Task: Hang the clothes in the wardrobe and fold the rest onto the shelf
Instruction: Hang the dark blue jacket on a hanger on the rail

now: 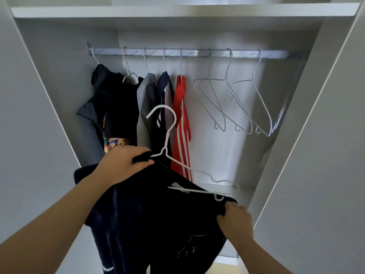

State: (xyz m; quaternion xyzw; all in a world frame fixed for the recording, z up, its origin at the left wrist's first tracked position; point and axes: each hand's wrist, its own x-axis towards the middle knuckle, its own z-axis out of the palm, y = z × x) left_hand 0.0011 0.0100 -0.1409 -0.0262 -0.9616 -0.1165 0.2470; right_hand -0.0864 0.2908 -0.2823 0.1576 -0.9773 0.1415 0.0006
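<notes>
View from the head camera, looking into the open wardrobe (217, 155). I see the left hand (126, 165) with fingers and thumb curled round a fold of the dark garment (154, 218), at the left shoulder of the white wire hanger (167, 138). This grip lies just below the hanger's neck, and the hook rises free above the knuckles. The right hand (235, 218) grips the garment's upper edge just below the hanger's right tip, whose small end loop shows above the fingers. The garment is draped over the hanger between the two hands, and its body hangs down below them. The hanger's right arm is blurred, so I cannot tell how far the fabric covers it.

The hanger and garment are held in front of and below the rail (197, 53), apart from it. On the rail's left half hang a black garment (118, 107), a grey one (146, 99), a navy one (164, 84) and a red one with white stripes (181, 125). On the right half hang three empty hangers (225, 78). A shelf (177, 11) runs above the rail.
</notes>
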